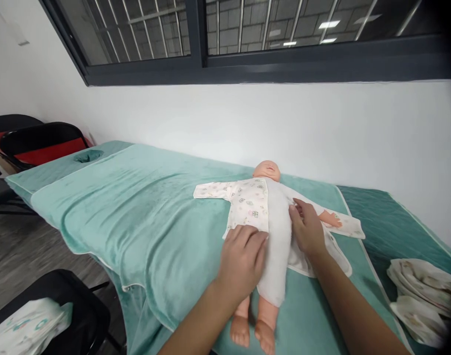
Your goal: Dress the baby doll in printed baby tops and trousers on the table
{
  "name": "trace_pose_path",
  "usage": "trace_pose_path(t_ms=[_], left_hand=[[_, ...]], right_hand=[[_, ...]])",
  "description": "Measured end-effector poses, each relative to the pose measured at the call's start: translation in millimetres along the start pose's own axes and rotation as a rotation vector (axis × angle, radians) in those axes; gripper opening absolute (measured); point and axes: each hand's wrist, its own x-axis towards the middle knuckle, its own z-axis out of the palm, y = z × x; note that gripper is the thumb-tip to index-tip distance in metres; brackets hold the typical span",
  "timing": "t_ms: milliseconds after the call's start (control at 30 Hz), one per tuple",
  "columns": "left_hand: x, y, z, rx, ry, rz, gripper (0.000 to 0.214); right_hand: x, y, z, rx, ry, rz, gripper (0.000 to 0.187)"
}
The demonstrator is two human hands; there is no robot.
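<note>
A baby doll [266, 170] lies face up on the bed, its body in white cloth [279, 236] and its bare feet towards me. A white printed baby shirt [249, 199] is spread around it, one front panel over the chest and the other opened out to the right. My left hand [243, 259] is closed at the lower corner of the chest panel, fingertips together. Beside the doll's right-hand flank in view, my right hand [308, 224] pinches shirt fabric near the armpit; its fingertips are partly hidden. The doll's hand [330, 218] shows by the right sleeve.
A green sheet [144, 197] covers the bed, which has a face hole [88, 156] at far left. Folded printed cloths [425, 286] lie at right. A diaper pack [29, 325] sits on a black chair [77, 301]. A white wall [210, 123] and window stand behind.
</note>
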Motion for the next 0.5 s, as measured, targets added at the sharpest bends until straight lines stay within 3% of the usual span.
trace_pose_path(t_ms=[67, 167, 300, 400, 500], left_hand=[[-13, -10, -4.8, -0.029, 0.128, -0.1, 0.024], [-29, -29, -7.0, -0.061, 0.225, -0.3, 0.023], [-37, -44, -5.5, -0.201, 0.166, -0.458, 0.02], [-36, -44, -4.4, -0.225, 0.116, -0.43, 0.02], [-36, -42, -3.8, -0.219, 0.071, -0.375, 0.021]], right_hand=[[2, -14, -2, -0.022, 0.115, -0.059, 0.041], [16, -41, 1, -0.016, 0.12, -0.153, 0.031], [60, -72, 16, -0.134, -0.091, -0.119, 0.034], [94, -83, 28, -0.296, -0.304, 0.003, 0.03], [111, -82, 34, -0.311, -0.37, 0.075, 0.023]])
